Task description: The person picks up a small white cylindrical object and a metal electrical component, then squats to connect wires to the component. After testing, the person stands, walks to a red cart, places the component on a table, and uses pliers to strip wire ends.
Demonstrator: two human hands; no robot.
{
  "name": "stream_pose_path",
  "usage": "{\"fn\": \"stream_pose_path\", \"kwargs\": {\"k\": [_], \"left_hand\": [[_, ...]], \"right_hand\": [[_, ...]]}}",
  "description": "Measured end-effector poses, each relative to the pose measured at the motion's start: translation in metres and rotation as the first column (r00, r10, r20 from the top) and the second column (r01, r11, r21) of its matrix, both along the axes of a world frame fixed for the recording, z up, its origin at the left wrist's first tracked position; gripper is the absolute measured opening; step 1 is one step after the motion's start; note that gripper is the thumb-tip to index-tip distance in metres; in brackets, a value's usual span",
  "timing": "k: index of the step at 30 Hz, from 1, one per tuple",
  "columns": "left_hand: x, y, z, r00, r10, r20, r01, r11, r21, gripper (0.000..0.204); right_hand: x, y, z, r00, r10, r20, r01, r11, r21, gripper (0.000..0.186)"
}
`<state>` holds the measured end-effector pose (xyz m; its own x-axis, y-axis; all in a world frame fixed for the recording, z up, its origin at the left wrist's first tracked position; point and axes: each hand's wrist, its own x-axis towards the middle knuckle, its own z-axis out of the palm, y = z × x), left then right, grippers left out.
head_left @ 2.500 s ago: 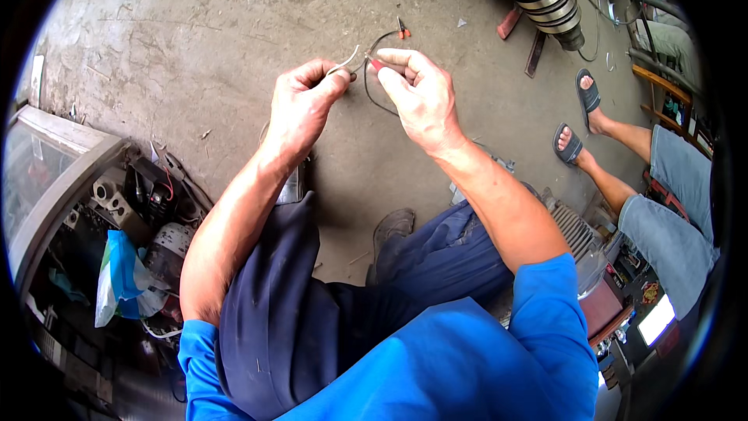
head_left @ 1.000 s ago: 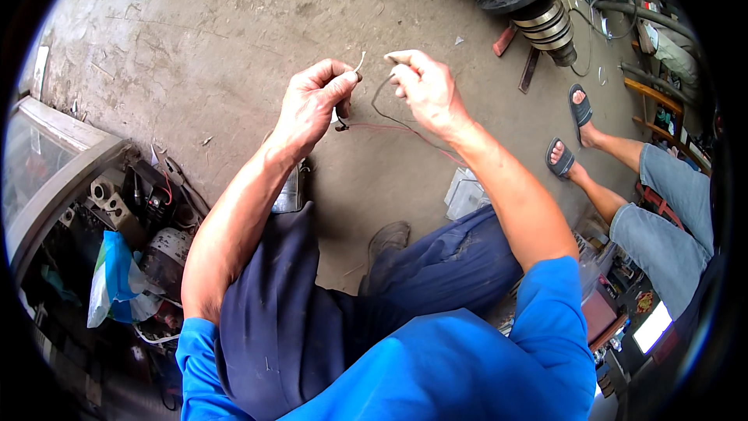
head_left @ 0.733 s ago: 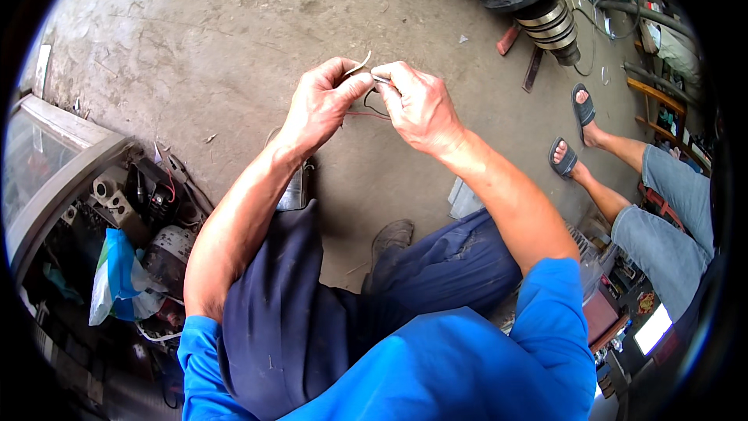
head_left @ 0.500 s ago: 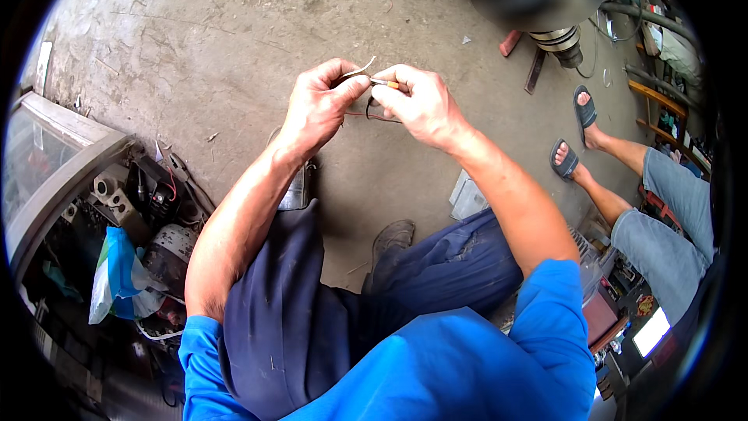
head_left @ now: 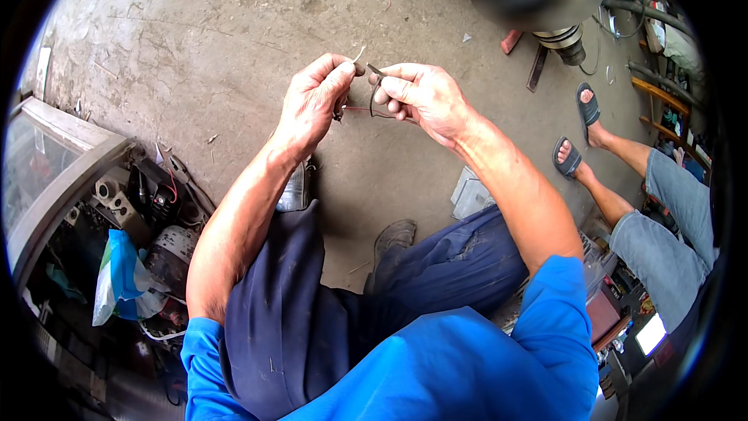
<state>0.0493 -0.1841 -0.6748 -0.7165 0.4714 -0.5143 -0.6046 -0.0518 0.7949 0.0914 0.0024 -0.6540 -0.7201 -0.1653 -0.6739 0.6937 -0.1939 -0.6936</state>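
My left hand [head_left: 315,97] is closed, thumb against the fingers, on a thin pale wire [head_left: 360,53] whose tip sticks up above them. Facing it, a little apart, my right hand [head_left: 421,97] pinches a slim dark stick-like piece [head_left: 375,70] between thumb and forefinger; its exact kind cannot be made out. Below the fingertips a thin red wire [head_left: 357,108] and a dark wire [head_left: 372,103] run between the two hands. Both hands are raised over the floor, beyond my knees.
On the left, a glass-topped wooden case [head_left: 78,129] stands by pliers [head_left: 181,171], metal parts and a blue-and-white plastic bag [head_left: 117,273]. A person's sandalled feet [head_left: 569,157] are on the right. A large cylindrical metal part [head_left: 561,43] lies beyond; a clear package [head_left: 471,196] lies near my leg.
My hands have drawn slightly apart at the fingertips. The orange part seen earlier at my right fingers is now hidden, and the dark piece points up to the left.
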Motion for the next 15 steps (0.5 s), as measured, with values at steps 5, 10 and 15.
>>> {"fn": "stream_pose_path", "kwargs": {"k": [5, 10, 15], "left_hand": [[0.0022, 0.0013, -0.0014, 0.999, -0.033, -0.019, 0.032, 0.999, -0.037, 0.02], [0.0011, 0.0016, 0.0007, 0.998, -0.064, -0.01, 0.063, 0.995, -0.075, 0.022], [0.0016, 0.0014, 0.0006, 0.997, -0.073, -0.022, 0.072, 0.995, -0.074, 0.022]], "right_hand": [[-0.0034, -0.002, 0.002, 0.999, -0.045, -0.024, 0.046, 0.999, 0.021, 0.02], [-0.0043, -0.0004, 0.0005, 0.997, -0.07, -0.033, 0.071, 0.997, 0.036, 0.019], [-0.0047, -0.0001, -0.0002, 0.998, -0.047, -0.031, 0.049, 0.997, 0.068, 0.02]]}}
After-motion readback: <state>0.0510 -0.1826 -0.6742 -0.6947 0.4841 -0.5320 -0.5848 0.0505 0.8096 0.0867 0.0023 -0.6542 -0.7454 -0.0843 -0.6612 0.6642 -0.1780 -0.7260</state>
